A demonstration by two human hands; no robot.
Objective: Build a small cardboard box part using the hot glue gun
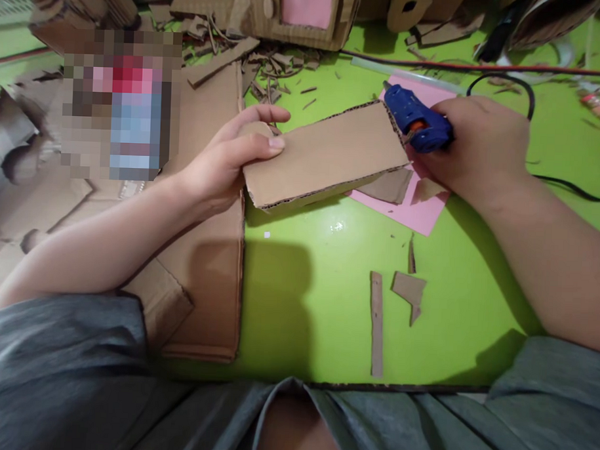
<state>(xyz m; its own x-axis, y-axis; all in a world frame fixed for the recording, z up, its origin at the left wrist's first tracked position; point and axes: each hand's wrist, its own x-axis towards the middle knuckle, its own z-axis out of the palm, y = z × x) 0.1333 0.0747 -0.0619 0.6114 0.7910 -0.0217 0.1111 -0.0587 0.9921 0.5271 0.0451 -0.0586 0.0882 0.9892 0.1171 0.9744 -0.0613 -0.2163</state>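
My left hand (pixel 238 147) grips the left end of a flat rectangular cardboard piece (pixel 327 154), thumb on top and fingers behind. The piece is tilted above the green table, its corrugated edges showing. In my right hand (pixel 480 149) is a blue hot glue gun (pixel 416 117), fingers wrapped round its handle. The gun's nozzle points up and to the left, close to the cardboard's upper right corner; whether it touches cannot be told. A pink paper sheet (pixel 431 213) and a cardboard scrap (pixel 390 185) lie beneath them.
A large cardboard sheet (pixel 213 301) covers the table's left part. Cardboard strips (pixel 376 326) and offcuts (pixel 410 291) lie in front. At the back stand a cardboard box with a pink panel (pixel 305 8) and many shavings. A black cable (pixel 577 185) runs at right.
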